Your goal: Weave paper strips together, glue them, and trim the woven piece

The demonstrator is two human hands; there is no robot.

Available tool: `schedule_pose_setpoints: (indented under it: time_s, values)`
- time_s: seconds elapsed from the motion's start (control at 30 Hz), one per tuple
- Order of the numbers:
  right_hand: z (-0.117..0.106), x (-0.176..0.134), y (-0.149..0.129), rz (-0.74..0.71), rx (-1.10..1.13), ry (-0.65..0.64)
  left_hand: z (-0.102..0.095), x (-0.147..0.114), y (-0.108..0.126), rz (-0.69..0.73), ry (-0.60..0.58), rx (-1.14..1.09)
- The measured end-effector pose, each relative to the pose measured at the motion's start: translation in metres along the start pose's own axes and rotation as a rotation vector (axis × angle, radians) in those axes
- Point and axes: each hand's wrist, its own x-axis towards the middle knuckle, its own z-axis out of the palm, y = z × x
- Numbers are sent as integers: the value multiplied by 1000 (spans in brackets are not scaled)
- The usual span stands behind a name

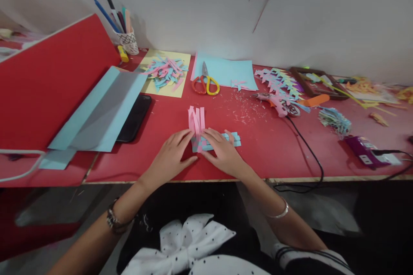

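Pink paper strips (197, 116) stand upward from a small woven piece near the table's front edge, crossing light-blue paper strips (237, 139) that run out to the right. My left hand (170, 154) lies at the left of the weave, fingertips touching the pink strips, thumb held apart from the fingers. From the other side, my right hand (225, 154) rests over the blue strips with its fingers stretched out and thumb apart. Part of the weave is hidden under my right fingers.
Beyond the weave lie red-and-yellow scissors (205, 80) on blue sheets (226, 68), and cut strips (166, 71) on yellow paper. A phone (135, 118) sits left, partly under blue paper (97, 111). At right are a pink glue gun (274, 102), its cord, and a purple power socket (366, 152).
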Motion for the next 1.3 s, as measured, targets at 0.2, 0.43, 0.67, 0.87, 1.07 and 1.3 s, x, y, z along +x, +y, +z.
schedule_pose_setpoints:
  time_s: [0.2,0.43,0.67,0.87,1.07,1.3]
  values:
    - [-2,2,4,60,29,-8,3,6,0,-34,84,60]
    - [-5,5,5,32,71,-44,2,6,2,-60,38,104]
    - [-12,8,5,-1,20,-82,4,6,2,-29,63,132]
    - [-11,7,7,-28,11,-49,3,6,1,-25,128,72]
    - [-8,7,6,-4,13,-42,0,5,1,73,75,55]
    - [-5,7,1,22,58,3,-1,4,2,70,85,98]
